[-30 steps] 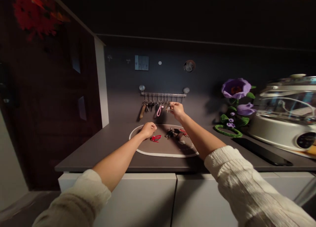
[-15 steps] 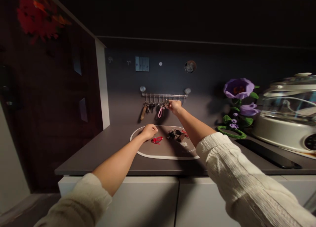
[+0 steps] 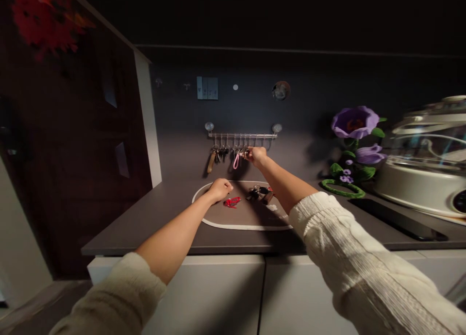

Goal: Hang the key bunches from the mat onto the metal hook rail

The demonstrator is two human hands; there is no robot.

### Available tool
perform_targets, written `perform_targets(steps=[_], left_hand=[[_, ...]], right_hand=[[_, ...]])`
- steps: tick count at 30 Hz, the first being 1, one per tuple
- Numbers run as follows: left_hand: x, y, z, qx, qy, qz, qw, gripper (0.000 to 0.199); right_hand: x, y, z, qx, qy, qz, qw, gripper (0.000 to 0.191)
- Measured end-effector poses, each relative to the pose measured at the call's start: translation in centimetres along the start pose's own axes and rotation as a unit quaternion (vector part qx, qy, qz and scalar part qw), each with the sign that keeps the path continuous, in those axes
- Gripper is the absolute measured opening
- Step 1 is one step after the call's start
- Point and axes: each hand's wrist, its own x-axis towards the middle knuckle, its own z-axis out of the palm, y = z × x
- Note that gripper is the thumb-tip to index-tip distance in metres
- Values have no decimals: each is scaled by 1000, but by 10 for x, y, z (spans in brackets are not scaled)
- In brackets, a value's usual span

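My right hand point(image 3: 257, 157) is up at the clear hook rail point(image 3: 242, 136) on the wall, its fingers pinched on a key ring beside the pink loop point(image 3: 236, 160). Keys and a brown fob point(image 3: 211, 162) hang from hooks farther left. Over the left part of the oval mat point(image 3: 233, 226), my left hand point(image 3: 220, 189) is closed with the fingers curled; whether it holds anything is hidden. Just right of it lies a red keychain point(image 3: 232, 202). A bunch of dark keys point(image 3: 257, 192) rests on the mat below my right hand.
Purple flowers point(image 3: 355, 123) with a green ring base point(image 3: 342, 189) stand at the right. A black phone point(image 3: 396, 219) lies in front of them, beside a cream appliance point(image 3: 422, 187). The counter's front edge runs across below the mat.
The view has tilted down slightly, so the rail and wall items sit higher in the picture. Both hands keep nearly the same places, the right one still at the rail.
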Motion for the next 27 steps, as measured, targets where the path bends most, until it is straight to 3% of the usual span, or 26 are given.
perform_targets(steps=[21,27], left_hand=[[1,1,-5,-26,-5,-18,999,10],[-4,8,-14,-68,-49,-38,996,14]], right_hand=[[-13,10,-15,-81,-41,10,996,17],[-26,12,-20,-120,-26,10,992,18]])
